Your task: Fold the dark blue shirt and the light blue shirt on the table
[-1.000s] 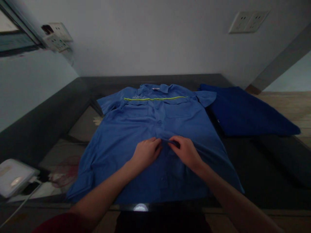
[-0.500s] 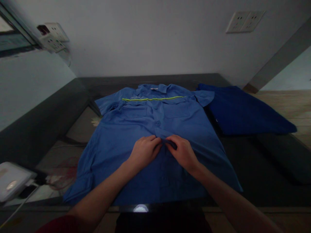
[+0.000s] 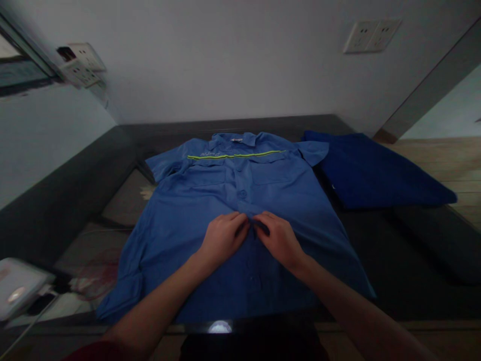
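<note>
A blue short-sleeved work shirt (image 3: 180, 215) lies spread face up, its collar at the far end and a yellow stripe across the chest. My left hand (image 3: 225, 233) pinches the front placket near the shirt's middle. Close against it, my right hand (image 3: 277, 238) pinches the other side of the same spot, thumb and fingers together. Whatever button sits between the fingertips is hidden. One button (image 3: 243, 193) shows on the placket just above my hands.
A folded dark blue cloth (image 3: 379, 170) lies to the right, by the shirt's sleeve. At the left front edge stands a white device (image 3: 22, 288) with a cable. Wall sockets (image 3: 372, 36) are at the back, on the wall behind the dark table (image 3: 376, 260).
My hands stay at the same place on the placket, with the fingertips slightly shifted. The view has tilted a little.
</note>
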Available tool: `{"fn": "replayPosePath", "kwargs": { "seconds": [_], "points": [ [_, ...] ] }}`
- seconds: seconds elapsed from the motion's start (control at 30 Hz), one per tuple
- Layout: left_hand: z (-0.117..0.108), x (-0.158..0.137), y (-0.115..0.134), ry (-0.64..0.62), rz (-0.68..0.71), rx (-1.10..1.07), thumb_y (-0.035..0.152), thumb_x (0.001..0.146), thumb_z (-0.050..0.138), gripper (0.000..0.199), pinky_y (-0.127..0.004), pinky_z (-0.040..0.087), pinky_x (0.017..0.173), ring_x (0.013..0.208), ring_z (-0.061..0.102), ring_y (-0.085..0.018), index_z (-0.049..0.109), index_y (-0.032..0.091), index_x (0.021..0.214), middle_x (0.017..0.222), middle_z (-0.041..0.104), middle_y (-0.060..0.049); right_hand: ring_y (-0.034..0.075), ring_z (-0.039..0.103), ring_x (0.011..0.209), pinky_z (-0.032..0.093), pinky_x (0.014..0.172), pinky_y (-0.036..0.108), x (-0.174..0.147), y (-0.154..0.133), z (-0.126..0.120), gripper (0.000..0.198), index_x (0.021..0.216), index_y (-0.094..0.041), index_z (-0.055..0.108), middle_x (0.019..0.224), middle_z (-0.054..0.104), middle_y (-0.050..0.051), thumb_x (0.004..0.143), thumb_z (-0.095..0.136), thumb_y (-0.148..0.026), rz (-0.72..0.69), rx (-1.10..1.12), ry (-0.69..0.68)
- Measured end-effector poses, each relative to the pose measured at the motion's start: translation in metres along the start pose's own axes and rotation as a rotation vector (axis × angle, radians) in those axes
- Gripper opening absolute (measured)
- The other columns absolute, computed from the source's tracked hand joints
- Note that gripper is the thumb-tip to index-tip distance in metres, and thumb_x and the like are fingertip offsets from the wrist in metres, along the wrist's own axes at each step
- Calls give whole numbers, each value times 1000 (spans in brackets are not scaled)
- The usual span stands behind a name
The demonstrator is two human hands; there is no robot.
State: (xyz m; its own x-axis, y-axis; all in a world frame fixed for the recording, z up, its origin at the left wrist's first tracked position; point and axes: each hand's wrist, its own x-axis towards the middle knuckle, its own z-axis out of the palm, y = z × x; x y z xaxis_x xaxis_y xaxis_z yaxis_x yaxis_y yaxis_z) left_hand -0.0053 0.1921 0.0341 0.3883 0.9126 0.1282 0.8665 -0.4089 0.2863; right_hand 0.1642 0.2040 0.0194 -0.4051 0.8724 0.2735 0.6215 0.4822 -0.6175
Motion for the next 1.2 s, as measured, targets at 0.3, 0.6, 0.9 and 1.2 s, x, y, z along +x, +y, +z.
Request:
{"fn": "replayPosePath", "kwargs": {
  "seconds": [0.3, 0.6, 0.9, 1.2],
  "points": [
    [0, 1, 0, 0, -58, -106, 25, 91, 45, 17, -23, 38, 61, 68, 57, -14, 58, 19, 83, 75, 62, -1, 19, 65, 84, 50, 79, 31, 2, 5, -4, 18, 97, -16, 67, 92, 70, 7, 82, 58, -13, 65, 161, -63],
    [-3, 5, -5, -31, -113, -282, 22, 88, 49, 15, -24, 41, 62, 67, 58, -14, 62, 19, 83, 74, 64, -1, 18, 67, 82, 52, 75, 29, 8, 12, -12, 21, 90, -18, 70, 87, 73, 5, 90, 50, -23, 122, 435, -136],
    [-6, 5, -8, -17, -110, -374, 19, 86, 50, 15, -23, 41, 60, 66, 58, -13, 64, 18, 81, 72, 65, 0, 17, 67, 76, 52, 71, 28, 7, 4, -5, 9, 83, -19, 70, 82, 72, 3, 80, 64, -13, 130, 338, 33],
    [-4, 7, -11, -35, -147, -501, 22, 85, 54, 13, -22, 42, 61, 63, 60, -12, 66, 19, 80, 66, 65, 3, 16, 67, 75, 52, 70, 28, 8, 9, -4, 10, 82, -19, 70, 82, 71, 3, 79, 63, -13, 127, 362, -16]
  ]
}}
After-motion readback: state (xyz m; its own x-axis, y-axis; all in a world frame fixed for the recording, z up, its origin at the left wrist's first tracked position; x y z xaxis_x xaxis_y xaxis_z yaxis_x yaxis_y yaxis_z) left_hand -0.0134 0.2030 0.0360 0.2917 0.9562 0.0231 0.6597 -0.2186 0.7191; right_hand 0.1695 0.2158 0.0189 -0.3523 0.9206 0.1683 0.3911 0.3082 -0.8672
